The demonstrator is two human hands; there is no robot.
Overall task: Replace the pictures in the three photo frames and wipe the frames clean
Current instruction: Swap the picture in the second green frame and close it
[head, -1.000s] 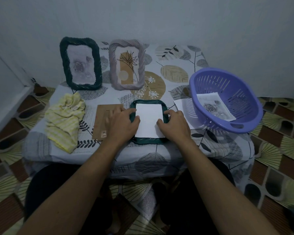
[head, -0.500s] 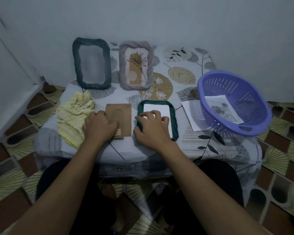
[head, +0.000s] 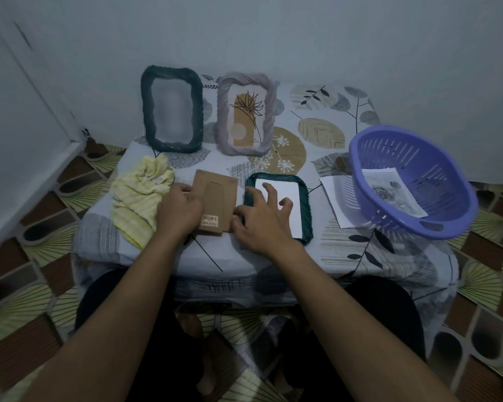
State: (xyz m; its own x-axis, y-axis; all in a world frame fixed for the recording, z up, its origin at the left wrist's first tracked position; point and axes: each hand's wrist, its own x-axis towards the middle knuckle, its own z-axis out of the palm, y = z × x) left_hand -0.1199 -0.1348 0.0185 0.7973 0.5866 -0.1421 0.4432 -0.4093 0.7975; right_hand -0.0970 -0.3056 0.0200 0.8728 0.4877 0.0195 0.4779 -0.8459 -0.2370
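A dark green frame lies face down near the table's front edge, with a white sheet in its opening. A brown backing board lies just left of it. My left hand grips the board's left edge. My right hand rests with spread fingers on the lying frame and the sheet, its thumb at the board's right edge. A second dark green frame and a lilac frame with a plant picture stand at the back. A yellow striped cloth lies at the left.
A purple plastic basket sits tilted on the table's right side with a rose picture inside. A white sheet lies partly under it. The low table has a leaf-patterned cover; walls stand close behind and at the left.
My left hand left the lying frame and took the backing board's left edge. My right hand slid left over the frame toward the board, fingers spreading.
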